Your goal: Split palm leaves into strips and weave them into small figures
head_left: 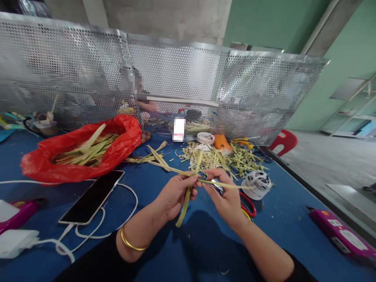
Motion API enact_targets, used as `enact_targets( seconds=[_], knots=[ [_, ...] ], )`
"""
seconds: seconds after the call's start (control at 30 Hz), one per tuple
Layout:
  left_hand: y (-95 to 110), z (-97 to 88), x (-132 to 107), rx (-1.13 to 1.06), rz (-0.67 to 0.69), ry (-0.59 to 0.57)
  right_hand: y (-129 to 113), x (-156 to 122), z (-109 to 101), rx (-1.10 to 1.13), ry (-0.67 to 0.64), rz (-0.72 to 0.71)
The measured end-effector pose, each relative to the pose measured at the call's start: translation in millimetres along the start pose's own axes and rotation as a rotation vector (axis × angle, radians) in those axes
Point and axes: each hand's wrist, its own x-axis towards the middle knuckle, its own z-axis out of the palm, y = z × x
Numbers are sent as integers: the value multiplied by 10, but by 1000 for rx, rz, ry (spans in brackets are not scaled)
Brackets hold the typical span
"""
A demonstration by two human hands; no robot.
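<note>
Pale green flat leaf strips (pixel 184 207) cross one another in front of me, above the blue table. My left hand (pixel 178 194) pinches them at the crossing between thumb and fingers. One end hangs down below the hand, another sticks up, and a long one reaches out to the left. Close beside it, my right hand (pixel 225 196) has thumb and fingertips closed on the strip that runs right across its fingers. Scissors with red and yellow handles (pixel 249 205) lie partly hidden behind my right hand.
A red plastic bag (pixel 38 160) of leaf strips stands left, near a cabled phone (pixel 92 197). Shredded leaf pieces (pixel 245 160), a roll of white tape (pixel 205 138) and a white openwork spool (pixel 257 185) lie beyond my hands. A perforated metal screen (pixel 176 66) closes the back; a purple tool (pixel 337 231) lies right.
</note>
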Motion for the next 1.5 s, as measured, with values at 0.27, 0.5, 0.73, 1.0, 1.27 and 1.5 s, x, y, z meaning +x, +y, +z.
enact_targets(
  seconds=[0.27,0.5,0.73,1.0,1.27,1.5],
  knots=[
    [105,-73,3,-84,-99,-120,186,106,22,63,-246,290],
    [140,-59,-11,-33,-190,-37,213,71,19,-400,-224,-132],
    [61,-81,32,-110,-212,-40,188,43,35,-461,-126,-253],
    [40,1,-26,-143,-244,-83,128,51,-17,-722,-82,-481],
    [51,24,-67,10,-231,28,139,-5,-106,-941,-142,-678],
    [-23,37,-45,-2,-150,-34,259,91,-127,-832,-56,-666]
  ],
)
